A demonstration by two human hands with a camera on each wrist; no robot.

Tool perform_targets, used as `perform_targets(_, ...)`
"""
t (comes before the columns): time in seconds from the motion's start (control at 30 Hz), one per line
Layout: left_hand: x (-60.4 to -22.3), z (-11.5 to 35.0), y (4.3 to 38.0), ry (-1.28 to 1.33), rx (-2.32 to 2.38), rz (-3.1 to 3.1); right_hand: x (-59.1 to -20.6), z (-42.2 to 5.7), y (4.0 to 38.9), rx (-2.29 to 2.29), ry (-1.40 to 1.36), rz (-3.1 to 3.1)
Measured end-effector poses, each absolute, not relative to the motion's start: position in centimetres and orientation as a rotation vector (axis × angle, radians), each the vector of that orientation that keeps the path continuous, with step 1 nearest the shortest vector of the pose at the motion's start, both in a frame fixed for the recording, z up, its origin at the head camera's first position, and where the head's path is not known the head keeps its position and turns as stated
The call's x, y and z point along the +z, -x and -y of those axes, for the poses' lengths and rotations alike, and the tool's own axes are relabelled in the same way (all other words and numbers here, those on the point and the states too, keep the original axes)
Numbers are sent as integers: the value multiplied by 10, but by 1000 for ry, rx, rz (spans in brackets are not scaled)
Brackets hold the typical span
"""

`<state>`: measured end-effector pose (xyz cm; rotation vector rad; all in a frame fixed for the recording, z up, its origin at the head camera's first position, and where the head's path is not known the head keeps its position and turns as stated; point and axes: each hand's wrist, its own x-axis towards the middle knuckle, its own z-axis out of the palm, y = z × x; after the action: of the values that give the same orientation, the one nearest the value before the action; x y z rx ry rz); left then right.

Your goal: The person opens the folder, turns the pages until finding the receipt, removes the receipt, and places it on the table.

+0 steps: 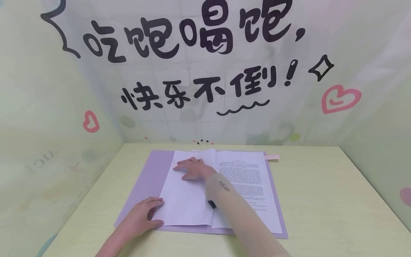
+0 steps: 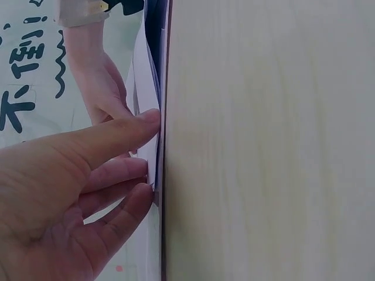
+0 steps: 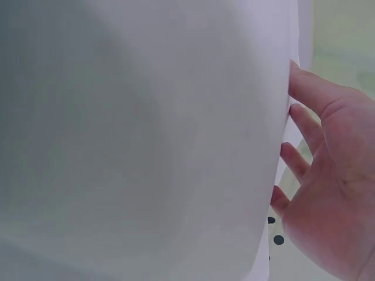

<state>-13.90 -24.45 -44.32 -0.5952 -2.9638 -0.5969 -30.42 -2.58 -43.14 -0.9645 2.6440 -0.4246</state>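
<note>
A purple folder (image 1: 146, 182) lies spread on the table with paper sheets inside. On its left side is a blank white page (image 1: 186, 205); the page on the right (image 1: 245, 178) carries printed text. My right hand (image 1: 192, 168) rests on the upper part of the blank page, fingers spread. In the right wrist view, the fingertips of that right hand (image 3: 334, 158) touch the sheet (image 3: 176, 129). At the blank page's lower left corner, my left hand (image 1: 141, 217) touches the paper. Thumb and fingertips of the left hand (image 2: 64, 199) press on the paper's surface in the left wrist view.
A pink tab (image 1: 273, 157) sticks out from the folder's upper right edge. The pale wooden table (image 1: 327, 200) extends on both sides. Behind it hangs a white printed curtain (image 1: 179, 125) with black characters. A beige sleeve (image 1: 244, 214) crosses over the printed page and hides part of it.
</note>
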Motion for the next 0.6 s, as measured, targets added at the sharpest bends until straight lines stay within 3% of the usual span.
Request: perform_targets(0.6, -444, 244, 140, 586, -643, 2977, -388, -26, 314, -842, 946, -2671)
